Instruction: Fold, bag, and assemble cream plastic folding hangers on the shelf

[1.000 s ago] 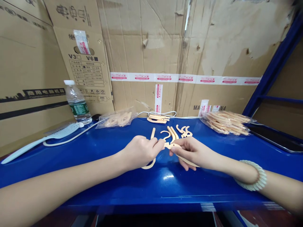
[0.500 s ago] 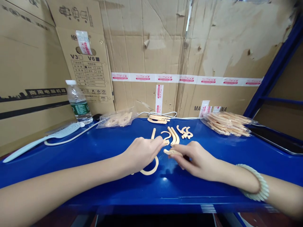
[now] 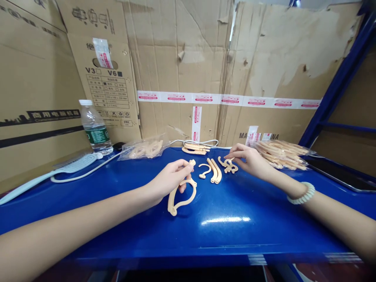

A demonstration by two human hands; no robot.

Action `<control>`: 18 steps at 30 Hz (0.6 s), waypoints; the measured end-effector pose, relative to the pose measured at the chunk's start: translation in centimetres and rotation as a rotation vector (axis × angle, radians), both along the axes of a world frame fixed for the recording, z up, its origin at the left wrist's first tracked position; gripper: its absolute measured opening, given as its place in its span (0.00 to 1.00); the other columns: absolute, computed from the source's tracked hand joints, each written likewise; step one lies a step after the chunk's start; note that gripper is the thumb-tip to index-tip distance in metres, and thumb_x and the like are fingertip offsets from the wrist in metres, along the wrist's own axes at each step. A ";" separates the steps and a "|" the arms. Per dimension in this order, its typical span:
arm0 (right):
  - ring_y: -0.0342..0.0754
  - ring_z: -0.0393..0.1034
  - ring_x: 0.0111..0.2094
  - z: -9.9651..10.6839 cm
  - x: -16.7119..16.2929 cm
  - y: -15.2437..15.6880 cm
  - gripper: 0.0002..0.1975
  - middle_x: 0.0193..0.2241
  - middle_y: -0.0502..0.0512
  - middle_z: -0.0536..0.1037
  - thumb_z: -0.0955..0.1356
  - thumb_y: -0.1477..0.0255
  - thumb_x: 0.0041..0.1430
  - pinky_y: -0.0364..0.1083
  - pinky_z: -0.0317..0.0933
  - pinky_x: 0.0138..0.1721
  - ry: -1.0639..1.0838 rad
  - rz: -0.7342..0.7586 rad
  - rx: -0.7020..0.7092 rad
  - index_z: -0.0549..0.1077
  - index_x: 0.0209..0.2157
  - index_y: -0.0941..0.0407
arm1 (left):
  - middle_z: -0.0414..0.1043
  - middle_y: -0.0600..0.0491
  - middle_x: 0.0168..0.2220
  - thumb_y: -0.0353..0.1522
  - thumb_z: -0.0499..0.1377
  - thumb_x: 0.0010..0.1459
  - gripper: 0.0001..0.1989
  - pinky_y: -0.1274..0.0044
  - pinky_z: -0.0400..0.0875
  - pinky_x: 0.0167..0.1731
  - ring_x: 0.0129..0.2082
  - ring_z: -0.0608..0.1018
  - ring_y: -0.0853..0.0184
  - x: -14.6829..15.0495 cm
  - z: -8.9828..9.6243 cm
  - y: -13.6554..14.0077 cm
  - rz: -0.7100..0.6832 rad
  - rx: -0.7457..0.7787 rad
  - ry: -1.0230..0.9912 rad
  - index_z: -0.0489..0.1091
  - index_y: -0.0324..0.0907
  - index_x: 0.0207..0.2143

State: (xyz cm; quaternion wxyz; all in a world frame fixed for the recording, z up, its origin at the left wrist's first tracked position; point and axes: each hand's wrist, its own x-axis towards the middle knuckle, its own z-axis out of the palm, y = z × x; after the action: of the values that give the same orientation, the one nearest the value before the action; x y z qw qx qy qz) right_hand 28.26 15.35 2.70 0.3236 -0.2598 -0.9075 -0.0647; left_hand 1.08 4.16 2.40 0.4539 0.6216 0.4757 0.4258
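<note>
My left hand [image 3: 176, 176] is closed around beige plastic parts that look like a folding hanger. A curved hook piece [image 3: 192, 196] and a straight arm [image 3: 172, 199] hang below the fingers, meeting at the bottom, and a small end shows above the thumb. My right hand [image 3: 245, 156] is farther back, its fingertips pinching a small curved beige piece [image 3: 231, 159] at a little pile of S-shaped pieces [image 3: 230, 168]. Between the hands lie a loose hook [image 3: 205, 172] and a few long curved arms [image 3: 215, 171].
At the back are a bag of beige rings [image 3: 147, 149], more beige arms [image 3: 195, 150] and a bag of long pieces [image 3: 282, 154]. A water bottle [image 3: 96, 133] and pale blue hairbrush [image 3: 73, 162] are left. A dark tablet-like device [image 3: 337, 172] lies right. Cardboard [image 3: 176, 70] stands behind.
My right hand has moved back and right to the small pile. My left hand has shifted slightly left, turning the beige parts so that the hook and arm now show below it.
</note>
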 end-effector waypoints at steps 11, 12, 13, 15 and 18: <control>0.48 0.74 0.41 -1.0 0.1 0.8 0.23 0.38 0.57 0.78 0.58 0.89 0.48 0.48 0.68 0.43 -0.168 0.000 -0.110 0.77 0.37 0.57 | 0.70 0.51 0.30 0.27 0.52 0.64 0.05 0.73 0.77 0.35 0.28 0.79 0.69 0.2 0.1 0.1 0.052 -0.202 -0.437 0.64 0.38 0.33; 0.48 0.73 0.42 -0.8 -0.2 0.3 0.23 0.39 0.57 0.77 0.59 0.88 0.48 0.50 0.68 0.44 -0.136 0.019 -0.098 0.77 0.39 0.57 | 0.71 0.51 0.31 0.27 0.52 0.64 0.06 0.71 0.77 0.37 0.29 0.79 0.68 0.3 0.1 0.1 0.055 -0.199 -0.438 0.63 0.38 0.32; 0.49 0.72 0.43 -0.6 -0.6 -0.5 0.22 0.40 0.58 0.77 0.59 0.87 0.50 0.51 0.67 0.45 -0.094 0.048 -0.088 0.76 0.41 0.56 | 0.72 0.50 0.31 0.27 0.52 0.64 0.06 0.70 0.77 0.38 0.30 0.80 0.67 0.3 0.1 0.0 0.058 -0.197 -0.440 0.63 0.39 0.32; 0.50 0.71 0.45 -0.2 -1.6 -2.6 0.19 0.42 0.59 0.75 0.61 0.83 0.55 0.52 0.67 0.46 -0.009 0.137 -0.067 0.74 0.45 0.55 | 0.73 0.50 0.33 0.26 0.52 0.64 0.05 0.68 0.76 0.41 0.32 0.81 0.66 0.3 0.1 -0.1 0.052 -0.192 -0.459 0.62 0.39 0.32; 0.50 0.68 0.47 0.4 -3.3 -6.2 0.15 0.45 0.60 0.74 0.62 0.78 0.61 0.52 0.66 0.46 -0.001 0.294 0.008 0.71 0.49 0.55 | 0.73 0.49 0.33 0.26 0.53 0.63 0.05 0.67 0.75 0.44 0.35 0.81 0.65 0.3 0.1 -0.4 0.029 -0.189 -0.484 0.62 0.39 0.32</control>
State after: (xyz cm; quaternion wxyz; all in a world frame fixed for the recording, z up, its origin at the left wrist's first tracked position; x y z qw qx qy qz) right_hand 24.97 9.17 3.11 0.3303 -0.1227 -0.9356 -0.0205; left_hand 1.38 3.76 2.52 0.6046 0.4495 0.3998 0.5221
